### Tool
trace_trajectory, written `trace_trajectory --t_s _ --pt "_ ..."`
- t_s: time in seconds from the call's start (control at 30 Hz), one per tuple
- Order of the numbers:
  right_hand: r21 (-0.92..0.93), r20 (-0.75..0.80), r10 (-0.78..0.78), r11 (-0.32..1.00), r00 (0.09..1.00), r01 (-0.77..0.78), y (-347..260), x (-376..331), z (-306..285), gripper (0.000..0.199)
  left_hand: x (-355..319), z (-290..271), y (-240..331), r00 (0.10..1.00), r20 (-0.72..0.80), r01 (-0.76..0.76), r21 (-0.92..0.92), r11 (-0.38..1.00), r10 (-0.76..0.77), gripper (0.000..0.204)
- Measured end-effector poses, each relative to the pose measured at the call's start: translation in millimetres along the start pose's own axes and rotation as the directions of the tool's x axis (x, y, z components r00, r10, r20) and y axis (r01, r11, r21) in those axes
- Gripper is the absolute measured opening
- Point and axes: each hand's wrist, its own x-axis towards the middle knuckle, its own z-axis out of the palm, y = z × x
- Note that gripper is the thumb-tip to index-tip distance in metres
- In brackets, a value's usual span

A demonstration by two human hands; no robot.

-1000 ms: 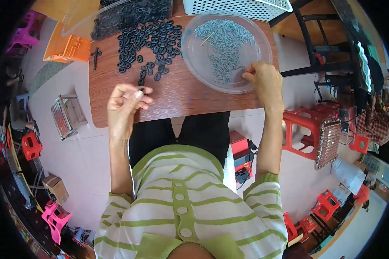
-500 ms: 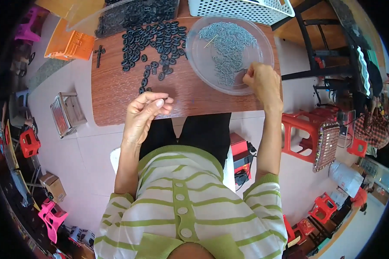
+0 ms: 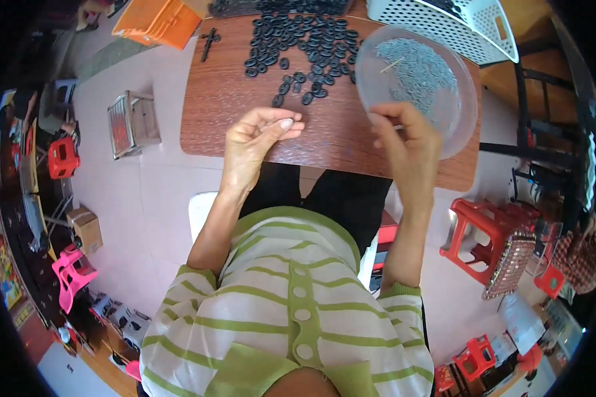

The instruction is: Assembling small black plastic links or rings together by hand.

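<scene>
My left hand (image 3: 255,135) is raised over the table's near edge, thumb and fingertips pinched together. Whatever lies in that pinch is too small to make out. By the near rim of a round clear plastic tub (image 3: 469,122), my right hand (image 3: 410,139) has its fingers curled in toward the thumb, and what they hold cannot be told. Inside the tub lies a heap of small grey pins (image 3: 420,69) with a thin yellowish stick (image 3: 392,65) on them. Many black oval pieces with holes (image 3: 321,49) are spread beyond my left hand, a few of them nearer to it.
On the brown wooden table (image 3: 212,126) there is also a black cross-shaped piece (image 3: 209,44). A dark-filled bin (image 3: 278,6) and a white perforated basket (image 3: 437,26) stand at the back. An orange crate (image 3: 159,23) is at far left, a red stool (image 3: 477,238) at right.
My right hand has drawn back from the pins toward my left hand. The left keeps its pinch. The whole view has swung, so the table sits further right and higher.
</scene>
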Motion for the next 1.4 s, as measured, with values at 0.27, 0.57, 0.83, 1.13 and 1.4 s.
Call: trace_trajectory --t_s 0.27,0.57,0.83,1.13,1.4 --pt "0.363 0.202 0.088 0.918 0.975 -0.158 22.4 -8.6 69.0 0.012 1.7 -11.2 7.9 0.995 -0.075 0.061 -0.02 0.998 -0.062 0.016" --pt "0.434 0.074 -0.115 0.898 0.991 0.072 24.2 -15.6 92.0 0.013 -5.7 -13.6 8.3 0.992 0.01 0.127 -0.177 0.976 -0.127 0.017" --pt "0.272 0.032 -0.17 0.95 0.985 0.155 14.2 -18.9 90.6 0.012 -5.1 -9.4 15.3 0.995 0.034 0.096 -0.193 0.977 -0.091 0.018" --pt "-0.072 0.083 -0.546 0.831 0.834 0.552 2.8 -15.2 84.8 0.02 -7.6 -15.5 18.3 0.992 0.07 0.123 -0.231 0.965 -0.11 0.021" --pt "-0.059 0.126 -0.494 0.862 0.86 0.504 3.6 -28.8 88.0 0.019 -19.6 -24.3 4.8 0.975 0.08 0.223 -0.427 0.877 -0.208 0.014"
